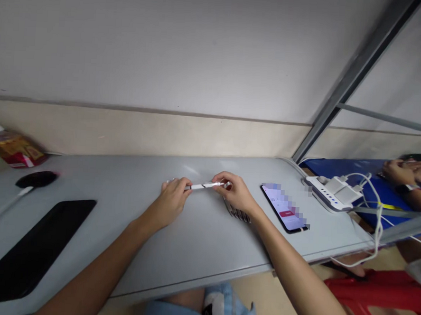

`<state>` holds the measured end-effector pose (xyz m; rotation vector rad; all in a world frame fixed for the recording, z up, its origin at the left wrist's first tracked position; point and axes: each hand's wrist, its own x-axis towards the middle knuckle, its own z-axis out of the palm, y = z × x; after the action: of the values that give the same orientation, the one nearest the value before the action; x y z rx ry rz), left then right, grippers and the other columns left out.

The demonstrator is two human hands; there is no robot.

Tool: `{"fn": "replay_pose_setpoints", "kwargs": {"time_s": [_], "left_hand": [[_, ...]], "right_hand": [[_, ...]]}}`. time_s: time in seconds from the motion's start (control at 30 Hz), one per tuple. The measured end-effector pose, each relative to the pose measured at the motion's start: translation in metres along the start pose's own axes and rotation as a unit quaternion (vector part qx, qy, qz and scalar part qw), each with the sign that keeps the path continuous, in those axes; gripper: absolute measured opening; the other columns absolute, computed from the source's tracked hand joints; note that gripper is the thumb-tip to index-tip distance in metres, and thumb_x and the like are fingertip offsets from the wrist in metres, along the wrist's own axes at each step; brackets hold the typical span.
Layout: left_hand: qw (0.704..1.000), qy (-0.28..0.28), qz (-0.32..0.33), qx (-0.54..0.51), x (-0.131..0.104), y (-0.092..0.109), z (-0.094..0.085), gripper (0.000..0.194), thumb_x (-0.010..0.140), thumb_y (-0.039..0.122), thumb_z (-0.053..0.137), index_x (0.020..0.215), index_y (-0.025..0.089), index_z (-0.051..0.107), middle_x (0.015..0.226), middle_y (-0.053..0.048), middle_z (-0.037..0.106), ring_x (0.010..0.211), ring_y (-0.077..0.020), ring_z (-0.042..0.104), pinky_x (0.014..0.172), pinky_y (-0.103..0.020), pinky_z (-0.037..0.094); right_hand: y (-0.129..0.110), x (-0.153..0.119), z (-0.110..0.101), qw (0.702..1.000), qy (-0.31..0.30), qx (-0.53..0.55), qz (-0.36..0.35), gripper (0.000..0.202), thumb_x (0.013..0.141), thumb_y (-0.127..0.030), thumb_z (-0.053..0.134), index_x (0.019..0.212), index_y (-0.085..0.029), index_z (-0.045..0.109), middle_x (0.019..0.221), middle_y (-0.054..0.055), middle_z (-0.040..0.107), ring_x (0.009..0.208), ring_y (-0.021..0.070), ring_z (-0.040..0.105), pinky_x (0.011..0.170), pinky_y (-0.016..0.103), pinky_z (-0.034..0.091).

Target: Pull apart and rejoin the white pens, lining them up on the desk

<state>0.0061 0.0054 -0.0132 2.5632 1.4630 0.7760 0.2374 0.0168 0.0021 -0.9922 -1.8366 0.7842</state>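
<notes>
A slim white pen [202, 186] with dark markings and a clear end is held level above the grey table [175, 260]. My left hand [172, 200] is closed round its left end, and my right hand [235, 192] pinches the right end between thumb and fingers. Under my right hand and wrist lie several dark, slim objects [240, 215] side by side, partly hidden by the hand.
A lit phone [284, 208] lies right of my right hand, before a white power strip [329, 193] with cables. At left are a black pad [37, 246], a round black charger [36, 179] and a jar [16, 150]. Another person's hands [405, 173] rest over a blue table.
</notes>
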Motion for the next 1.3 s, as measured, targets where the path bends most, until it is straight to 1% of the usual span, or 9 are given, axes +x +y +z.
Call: {"fn": "replay_pose_setpoints", "kwargs": {"time_s": [0.2,0.27,0.33,0.47,0.6,0.77,0.87,1.07,1.3], "left_hand": [[1.0,-0.001,-0.007,0.005,0.001,0.0029,-0.0041,0.017,0.099,0.029,0.034,0.099,0.021,0.049,0.095,-0.003,0.06,0.089,-0.0193,0.055,0.082,-0.035,0.033],[1.0,-0.002,-0.007,0.016,0.0011,0.0027,-0.005,0.018,0.099,0.029,0.033,0.098,0.021,0.049,0.092,-0.003,0.06,0.086,-0.0193,0.055,0.081,-0.035,0.032],[1.0,-0.003,-0.008,0.024,0.001,0.0023,-0.0053,0.019,0.099,0.029,0.032,0.099,0.021,0.05,0.091,-0.003,0.06,0.085,-0.0194,0.055,0.079,-0.035,0.031],[0.999,-0.004,-0.002,0.031,0.0001,0.0025,-0.005,0.021,0.099,0.03,0.032,0.097,0.021,0.051,0.093,-0.004,0.061,0.087,-0.02,0.055,0.079,-0.034,0.031],[0.999,-0.008,-0.005,0.033,-0.0003,0.0027,-0.0041,0.023,0.099,0.03,0.031,0.095,0.021,0.052,0.093,-0.005,0.062,0.088,-0.0206,0.055,0.079,-0.035,0.03],[0.999,-0.01,-0.001,0.032,0.0003,0.003,-0.0032,0.024,0.099,0.032,0.03,0.096,0.021,0.052,0.092,-0.004,0.062,0.086,-0.0197,0.054,0.078,-0.034,0.03],[0.999,-0.012,-0.005,0.029,0.0007,0.0031,-0.0026,0.025,0.099,0.032,0.031,0.095,0.021,0.053,0.091,-0.004,0.062,0.086,-0.0195,0.055,0.08,-0.035,0.03],[1.0,-0.011,-0.006,0.024,0.0007,0.0029,-0.0036,0.027,0.099,0.033,0.032,0.095,0.021,0.056,0.092,-0.003,0.064,0.087,-0.0192,0.055,0.081,-0.034,0.029],[0.999,-0.013,0.006,0.044,0.0011,0.0038,-0.005,0.03,0.1,0.032,0.03,0.095,0.021,0.058,0.093,-0.003,0.065,0.089,-0.0192,0.054,0.077,-0.034,0.028]], "right_hand": [[0.004,0.0005,-0.003,0.997,-0.041,-0.001,0.066,0.037,0.09,-0.043,0.049,0.072,-0.016,0.065,0.062,0.0,0.057,0.057,0.0118,0.048,0.058,0.025,0.037],[0.005,0.0009,-0.0033,0.999,-0.032,0.016,0.031,0.022,0.084,-0.037,0.06,0.085,-0.016,0.067,0.077,0.002,0.063,0.066,0.0124,0.052,0.063,0.025,0.04],[0.0065,0.0013,-0.0031,0.999,-0.015,0.035,0.029,0.028,0.08,-0.036,0.065,0.101,-0.017,0.066,0.087,0.004,0.065,0.072,0.0133,0.055,0.066,0.025,0.041],[0.0098,0.0016,-0.0026,0.995,-0.047,0.009,0.085,0.033,0.09,-0.041,0.05,0.081,-0.014,0.067,0.064,0.001,0.057,0.058,0.0119,0.048,0.059,0.025,0.038],[0.0095,0.0017,-0.0027,0.999,-0.025,0.008,0.03,0.025,0.076,-0.031,0.068,0.096,-0.017,0.065,0.082,0.001,0.061,0.071,0.0128,0.052,0.066,0.024,0.04],[0.0063,0.0014,-0.0021,0.997,-0.057,-0.011,0.059,0.024,0.087,-0.036,0.054,0.084,-0.015,0.067,0.07,0.001,0.059,0.064,0.0123,0.05,0.062,0.025,0.038],[0.0041,0.0012,-0.0015,0.999,-0.045,-0.007,0.018,0.012,0.08,-0.026,0.062,0.087,-0.016,0.065,0.081,0.002,0.063,0.072,0.013,0.054,0.066,0.024,0.039],[0.0012,0.0001,-0.0008,0.999,-0.037,-0.03,0.02,0.018,0.089,-0.029,0.054,0.086,-0.016,0.066,0.072,0.0,0.062,0.065,0.0114,0.051,0.062,0.024,0.038],[0.0014,-0.0002,-0.0028,0.99,-0.021,-0.125,-0.063,0.015,0.08,-0.012,0.063,0.093,-0.018,0.068,0.085,0.003,0.067,0.076,0.0141,0.057,0.07,0.025,0.042]]}}
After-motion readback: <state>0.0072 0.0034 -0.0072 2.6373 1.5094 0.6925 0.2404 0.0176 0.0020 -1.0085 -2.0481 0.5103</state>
